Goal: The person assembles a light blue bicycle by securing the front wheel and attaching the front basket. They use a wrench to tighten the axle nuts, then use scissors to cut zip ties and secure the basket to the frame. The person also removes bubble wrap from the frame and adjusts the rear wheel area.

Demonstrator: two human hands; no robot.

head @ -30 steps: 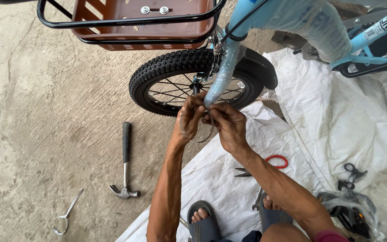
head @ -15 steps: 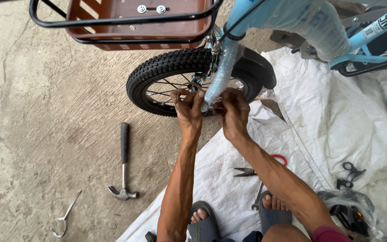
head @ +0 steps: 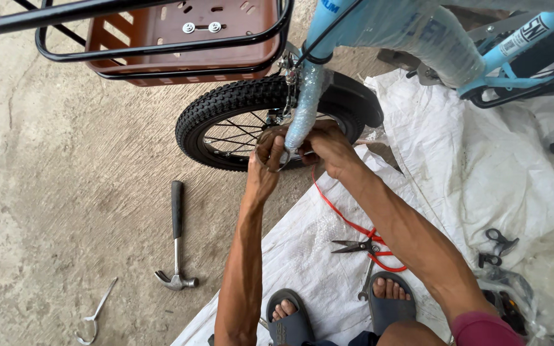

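A light blue child's bicycle stands before me, its front fork (head: 302, 96) wrapped in clear bubble film. Both my hands meet at the fork's lower end, by the hub of the black front wheel (head: 222, 109). My left hand (head: 264, 168) is closed around a small curved metal tool (head: 281, 163) at the axle. On the other side, my right hand (head: 329, 148) grips the fork tip and axle. What the fingers pinch is hidden.
A brown basket (head: 181, 70) in a black rack hangs above the wheel. On the concrete lie a hammer (head: 176, 238) and a bent metal wrench (head: 94, 315). Red-handled pliers (head: 361, 247) and a spanner (head: 365, 286) rest on the white sack sheet (head: 456, 160) near my sandalled feet.
My hands stay together at the fork's lower end by the hub while the view has shifted closer. A red cord now shows under my right forearm.
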